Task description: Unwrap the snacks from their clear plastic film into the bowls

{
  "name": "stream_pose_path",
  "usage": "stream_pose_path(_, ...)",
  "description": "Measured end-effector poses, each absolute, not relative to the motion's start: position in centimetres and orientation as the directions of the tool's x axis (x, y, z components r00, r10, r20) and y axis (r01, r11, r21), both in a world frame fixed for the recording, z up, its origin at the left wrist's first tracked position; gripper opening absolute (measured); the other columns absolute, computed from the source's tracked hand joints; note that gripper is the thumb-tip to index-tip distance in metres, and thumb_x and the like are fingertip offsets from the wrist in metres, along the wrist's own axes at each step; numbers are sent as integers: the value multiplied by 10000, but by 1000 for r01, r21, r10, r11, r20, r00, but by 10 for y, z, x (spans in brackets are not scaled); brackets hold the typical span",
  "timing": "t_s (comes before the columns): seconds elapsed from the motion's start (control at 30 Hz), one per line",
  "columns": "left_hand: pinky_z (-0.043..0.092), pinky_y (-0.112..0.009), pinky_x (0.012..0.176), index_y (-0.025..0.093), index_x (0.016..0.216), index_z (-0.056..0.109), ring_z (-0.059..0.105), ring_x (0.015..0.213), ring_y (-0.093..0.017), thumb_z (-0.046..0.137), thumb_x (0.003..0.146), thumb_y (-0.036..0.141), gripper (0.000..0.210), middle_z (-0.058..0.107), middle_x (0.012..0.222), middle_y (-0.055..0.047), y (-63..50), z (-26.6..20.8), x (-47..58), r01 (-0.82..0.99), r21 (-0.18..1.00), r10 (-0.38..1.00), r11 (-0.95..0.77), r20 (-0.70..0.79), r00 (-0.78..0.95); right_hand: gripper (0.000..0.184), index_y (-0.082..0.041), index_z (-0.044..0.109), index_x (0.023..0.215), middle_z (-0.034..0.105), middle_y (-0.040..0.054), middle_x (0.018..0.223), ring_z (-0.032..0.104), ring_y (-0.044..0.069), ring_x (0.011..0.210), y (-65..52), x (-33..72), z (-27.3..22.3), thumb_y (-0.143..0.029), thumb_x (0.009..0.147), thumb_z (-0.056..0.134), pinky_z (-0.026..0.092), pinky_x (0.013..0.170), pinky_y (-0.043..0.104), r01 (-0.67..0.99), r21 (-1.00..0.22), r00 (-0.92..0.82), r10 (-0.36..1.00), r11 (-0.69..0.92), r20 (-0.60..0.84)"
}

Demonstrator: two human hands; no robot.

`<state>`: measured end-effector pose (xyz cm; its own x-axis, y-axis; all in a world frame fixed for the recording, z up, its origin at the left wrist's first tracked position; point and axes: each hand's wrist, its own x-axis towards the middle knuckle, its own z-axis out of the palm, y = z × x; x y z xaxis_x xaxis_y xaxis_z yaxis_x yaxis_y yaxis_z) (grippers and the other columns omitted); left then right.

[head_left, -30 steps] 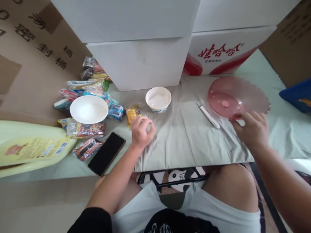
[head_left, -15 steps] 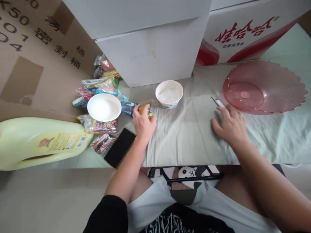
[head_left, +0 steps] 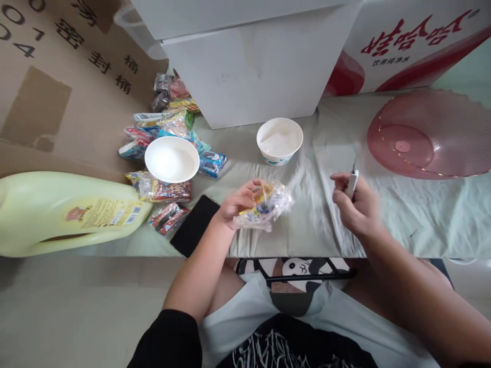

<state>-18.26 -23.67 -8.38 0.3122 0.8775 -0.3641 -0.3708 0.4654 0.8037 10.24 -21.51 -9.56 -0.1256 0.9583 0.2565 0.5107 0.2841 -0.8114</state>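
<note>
My left hand (head_left: 242,203) is closed on a crinkled clear plastic packet (head_left: 266,206) with yellow and blue inside, lifted over the front of the cloth. In my right hand (head_left: 356,204) is a small white-handled knife (head_left: 352,183), its thin metal blade pointing up and away from me. A white paper bowl (head_left: 279,140) with something whitish inside stands beyond and between the hands. Further left, a second white bowl (head_left: 172,159) sits among several wrapped packets, one of them a blue packet (head_left: 212,162).
A pink ribbed bowl (head_left: 429,138) stands at the right. White cartons (head_left: 261,76) line the back, and a brown cardboard box (head_left: 84,102) fills the left. A yellow jug (head_left: 72,214) lies near a black phone (head_left: 195,225) by the table's front edge.
My left hand has picked up the packet from beside the blue one and brought it nearer to me. My right hand has taken up the knife from the cloth. The view has shifted slightly.
</note>
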Motion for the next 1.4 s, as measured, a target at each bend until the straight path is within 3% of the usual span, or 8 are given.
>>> stream_pose_path(0.13,549,-354,669,232,1035,589,684,754,-209,778,505,226,563,699,930,-45,-243,-88,-153,-422,618,734,664,-428,528,463,-237,639,1120,654,44,940,542,139,622,-209,72,-93,-631,878,628,479,579,310,67,-986,-434,895,150,107)
stream_pose_path(0.27,549,-351,656,229,1008,576,676,717,-194,826,587,273,492,678,885,-33,-234,-100,-138,-333,669,717,665,-445,537,632,-221,648,1122,664,58,966,608,166,734,-209,73,-97,-758,791,684,509,622,300,-79,-997,-555,831,1,44)
stream_pose_path(0.4,587,-391,713,236,1037,605,720,793,-231,838,675,362,449,710,919,-42,-223,-103,-137,-286,722,732,630,-431,527,539,-211,655,1061,658,44,906,605,160,728,-207,82,-101,-664,785,754,515,633,296,-20,-998,-510,859,-60,-42)
stream_pose_path(0.6,617,-462,845,257,1149,652,728,1086,-296,569,831,802,637,743,1185,-86,-216,-99,-141,-432,802,910,414,-368,190,435,-259,559,962,552,-31,760,529,134,622,-197,69,-120,-635,807,714,477,562,277,-74,-986,-47,988,-148,-145)
stream_pose_path(0.87,596,-428,927,291,1277,567,723,1088,-261,800,746,615,664,725,1147,-50,-220,-121,-147,-234,951,980,200,-195,45,408,-263,630,1153,582,-2,795,515,142,607,-198,87,-109,-566,885,679,455,551,306,165,-985,-224,975,47,9)
stream_pose_path(1.0,586,-399,901,344,1400,451,720,1034,-238,802,755,631,788,699,1139,-42,-221,-125,-146,-90,989,992,114,-119,-49,238,-234,680,840,583,16,790,554,167,696,-196,89,-102,-459,828,756,485,638,334,262,-947,-321,942,186,96)
stream_pose_path(1.13,556,-365,939,271,1128,628,694,1001,-207,709,852,632,462,695,1046,-41,-222,-123,-142,220,971,988,-90,115,-107,303,-214,643,652,561,50,835,570,189,805,-196,82,-103,-436,825,757,497,712,347,340,-877,-337,915,338,222)
stream_pose_path(1.4,541,-463,1071,223,1103,763,620,1266,-299,637,887,617,466,558,1396,-115,-238,-117,-130,491,815,948,-307,308,80,354,-205,507,626,489,-25,624,436,112,575,-205,65,-105,-398,824,728,382,571,283,294,-946,-301,953,138,46)
